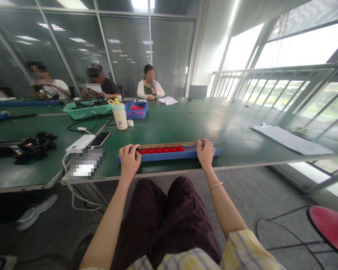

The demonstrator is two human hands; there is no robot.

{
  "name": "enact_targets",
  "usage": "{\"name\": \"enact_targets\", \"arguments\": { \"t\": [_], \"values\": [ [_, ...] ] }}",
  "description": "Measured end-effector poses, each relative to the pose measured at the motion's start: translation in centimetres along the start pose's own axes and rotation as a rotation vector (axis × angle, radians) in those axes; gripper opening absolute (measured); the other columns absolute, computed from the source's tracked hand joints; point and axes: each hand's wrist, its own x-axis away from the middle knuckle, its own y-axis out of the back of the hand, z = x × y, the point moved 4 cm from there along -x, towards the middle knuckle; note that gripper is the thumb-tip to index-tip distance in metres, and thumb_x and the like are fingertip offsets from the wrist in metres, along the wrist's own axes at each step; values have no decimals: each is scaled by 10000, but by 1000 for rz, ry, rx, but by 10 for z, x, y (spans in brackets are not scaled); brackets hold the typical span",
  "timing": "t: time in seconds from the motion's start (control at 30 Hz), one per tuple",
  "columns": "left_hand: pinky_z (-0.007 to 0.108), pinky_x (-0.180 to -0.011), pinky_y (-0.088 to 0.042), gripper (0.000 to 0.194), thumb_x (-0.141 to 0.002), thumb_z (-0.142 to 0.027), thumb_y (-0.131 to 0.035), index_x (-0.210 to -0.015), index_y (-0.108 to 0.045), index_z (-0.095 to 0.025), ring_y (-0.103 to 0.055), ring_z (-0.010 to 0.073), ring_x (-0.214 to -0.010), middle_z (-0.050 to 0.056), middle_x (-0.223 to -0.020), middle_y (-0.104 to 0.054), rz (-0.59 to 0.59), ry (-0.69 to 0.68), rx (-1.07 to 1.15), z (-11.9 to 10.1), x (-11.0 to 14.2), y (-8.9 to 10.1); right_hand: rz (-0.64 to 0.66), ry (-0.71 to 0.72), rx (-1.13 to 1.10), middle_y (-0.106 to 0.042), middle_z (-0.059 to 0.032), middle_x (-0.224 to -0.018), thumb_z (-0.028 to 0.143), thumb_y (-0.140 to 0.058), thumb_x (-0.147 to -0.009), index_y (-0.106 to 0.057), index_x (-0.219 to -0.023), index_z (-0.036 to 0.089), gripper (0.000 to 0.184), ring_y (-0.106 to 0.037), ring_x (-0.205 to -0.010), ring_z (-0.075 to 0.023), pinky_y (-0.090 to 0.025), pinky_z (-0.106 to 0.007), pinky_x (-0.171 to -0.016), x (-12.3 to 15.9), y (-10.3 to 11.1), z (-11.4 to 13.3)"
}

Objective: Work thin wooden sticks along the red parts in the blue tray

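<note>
A long, narrow blue tray point(169, 155) lies along the table's near edge in front of me. Several red pieces point(157, 150) sit in a row along its left and middle part. Thin yellow-orange strips point(169, 145) run lengthwise behind them, from one hand to the other. My left hand point(130, 160) is closed over the left end, its fingertips on the far side by a small dark part. Near the right end my right hand point(205, 153) closes over the tray in the same way. The fingers partly hide what they touch.
On the left of the green table point(214, 120) stand a cream bottle point(119, 117), a blue basket point(135, 112), a green basket point(87, 111), a phone point(99, 139) and a white power strip point(80, 143). Papers point(293, 140) lie at right. Several people sit across.
</note>
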Motion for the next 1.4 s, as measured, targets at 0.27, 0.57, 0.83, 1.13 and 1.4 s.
{"name": "enact_targets", "arguments": {
  "t": [0.27,0.57,0.83,1.13,1.4],
  "values": [
    [440,-1006,-403,341,-914,-217,-480,-1191,-680,-198,-449,285,-1085,125,-1149,-598,5,-1,0,0,1,0,-39,-7,-55,-694,-139,-1030,451,-369,-990,-623,-1079,165,393,-602,-976,-258,-371,-391,-906,-1,3,-1],
    [459,-1001,-389,364,-936,-243,-461,-1228,-674,-213,-432,299,-1149,136,-1247,-580,33,-25,-49,-6,2,1,-51,12,-55,-681,-131,-985,414,-367,-984,-629,-1052,170,365,-587,-938,-257,-380,-382,-862,-1,4,-1],
    [510,-1006,-371,449,-919,-247,-460,-1338,-618,-282,-387,328,-1190,123,-1310,-558,125,-39,-67,-7,3,-3,-13,37,-27,-667,-115,-1023,412,-361,-990,-670,-1012,196,377,-561,-952,-241,-362,-370,-867,0,5,2],
    [510,-1016,-359,433,-914,-275,-459,-1320,-607,-247,-391,342,-1211,140,-1329,-519,152,-13,-98,-8,3,-2,-29,61,-19,-656,-132,-1051,388,-373,-980,-672,-1028,188,363,-522,-994,-263,-353,-404,-912,-1,3,1],
    [517,-1024,-353,410,-914,-271,-449,-1291,-598,-211,-412,360,-1230,158,-1337,-508,147,-1,-153,-12,3,-3,-28,39,-35,-652,-141,-1059,396,-389,-973,-674,-1042,178,365,-523,-1034,-277,-358,-433,-945,1,-1,-1]
  ]
}}
